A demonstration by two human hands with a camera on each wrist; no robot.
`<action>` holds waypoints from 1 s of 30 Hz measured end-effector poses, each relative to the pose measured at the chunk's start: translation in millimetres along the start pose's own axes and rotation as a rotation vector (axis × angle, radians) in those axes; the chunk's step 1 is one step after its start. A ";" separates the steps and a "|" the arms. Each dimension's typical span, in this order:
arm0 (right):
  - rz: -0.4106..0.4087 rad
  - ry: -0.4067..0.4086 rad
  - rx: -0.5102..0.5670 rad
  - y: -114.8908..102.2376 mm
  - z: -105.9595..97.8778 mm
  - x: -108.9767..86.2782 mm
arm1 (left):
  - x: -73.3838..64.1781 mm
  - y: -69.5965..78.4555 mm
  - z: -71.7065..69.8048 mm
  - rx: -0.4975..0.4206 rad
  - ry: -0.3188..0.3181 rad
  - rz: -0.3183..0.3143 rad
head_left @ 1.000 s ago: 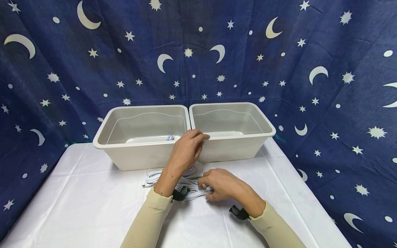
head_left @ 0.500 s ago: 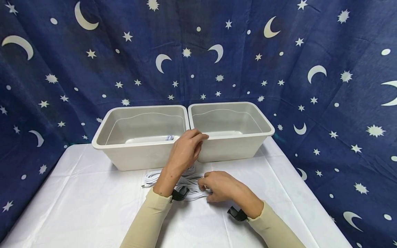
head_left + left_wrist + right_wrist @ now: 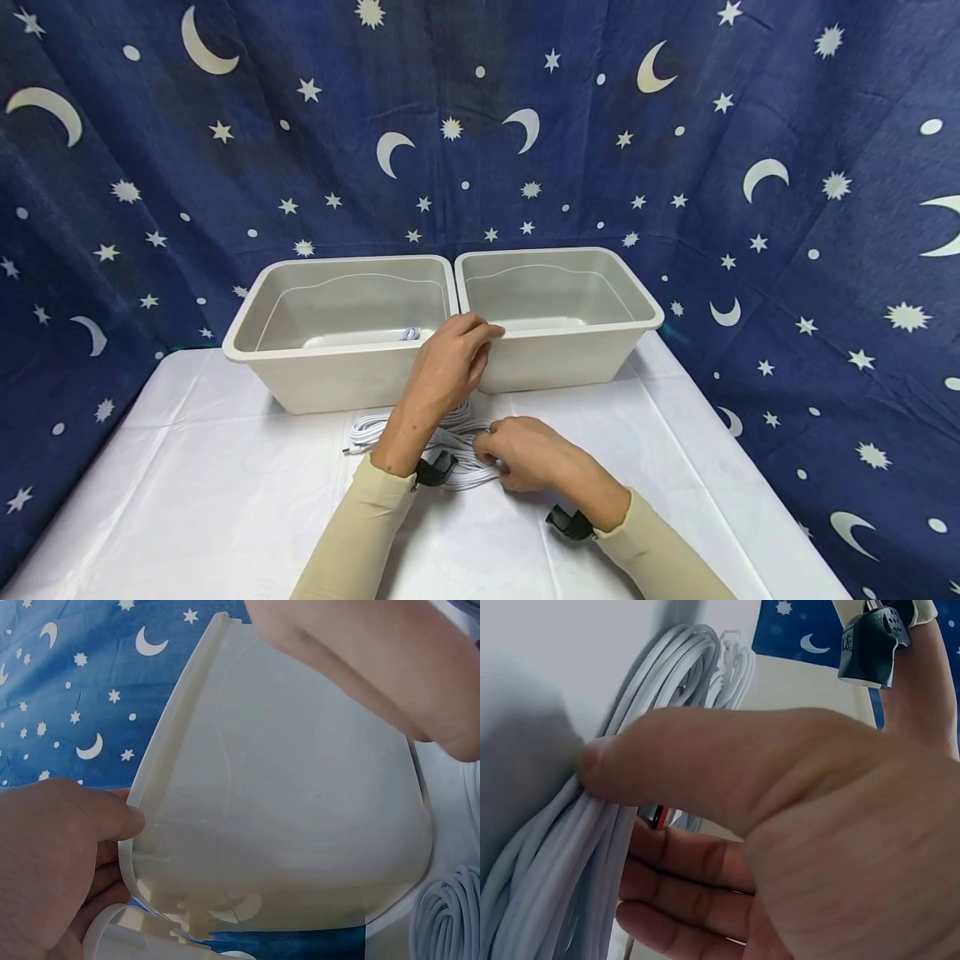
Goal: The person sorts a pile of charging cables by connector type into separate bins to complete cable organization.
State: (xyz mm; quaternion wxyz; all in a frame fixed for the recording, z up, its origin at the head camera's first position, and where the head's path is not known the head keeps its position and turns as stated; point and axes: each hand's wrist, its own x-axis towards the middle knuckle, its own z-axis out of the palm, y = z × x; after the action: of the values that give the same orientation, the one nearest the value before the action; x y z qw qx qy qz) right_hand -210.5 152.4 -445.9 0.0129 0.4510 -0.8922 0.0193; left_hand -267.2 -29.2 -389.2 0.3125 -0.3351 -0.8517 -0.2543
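My left hand (image 3: pixel 446 358) holds the near left rim corner of the right-hand grey bin (image 3: pixel 562 360). In the left wrist view the thumb (image 3: pixel 124 817) presses on that rim, with the other fingers behind it. A coiled white cable (image 3: pixel 468 473) lies on the table in front of the bins, partly covered by my left forearm. My right hand (image 3: pixel 528 452) grips its right end. The right wrist view shows the thumb (image 3: pixel 637 761) across the cable loops (image 3: pixel 562 877) and curled fingers on the other side. Another cable bundle (image 3: pixel 367 429) lies to the left.
The left-hand grey bin (image 3: pixel 337 379) stands beside the other bin, rims nearly touching. A small blue-and-white item (image 3: pixel 410 333) lies inside it. White cloth (image 3: pixel 225 500) covers the table. Behind hangs a blue star-and-moon curtain (image 3: pixel 337 150).
My right hand has shifted slightly left and down over the end of the cable. The left hand stays on the bin's rim, and the bins stand as before.
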 end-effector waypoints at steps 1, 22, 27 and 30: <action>-0.001 -0.005 0.002 -0.2 -0.1 -0.2 | 0.1 0.0 0.1 0.000 0.000 -0.001; 0.003 -0.054 0.024 0.4 -8.4 -4.8 | 0.4 1.1 0.3 -0.003 -0.020 -0.025; -0.042 -0.020 0.051 3.0 -16.6 -7.6 | -0.1 0.5 0.6 -0.007 -0.015 -0.028; -0.058 0.030 0.042 6.5 -24.0 -11.2 | -0.1 0.5 0.5 -0.005 -0.013 -0.024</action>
State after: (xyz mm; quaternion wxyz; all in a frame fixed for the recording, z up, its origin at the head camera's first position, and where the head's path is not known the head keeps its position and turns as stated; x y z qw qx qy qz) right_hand -209.0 166.3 -422.6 0.0175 0.4763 -0.8780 0.0445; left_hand -267.0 -28.6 -389.6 0.3032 -0.3274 -0.8569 -0.2580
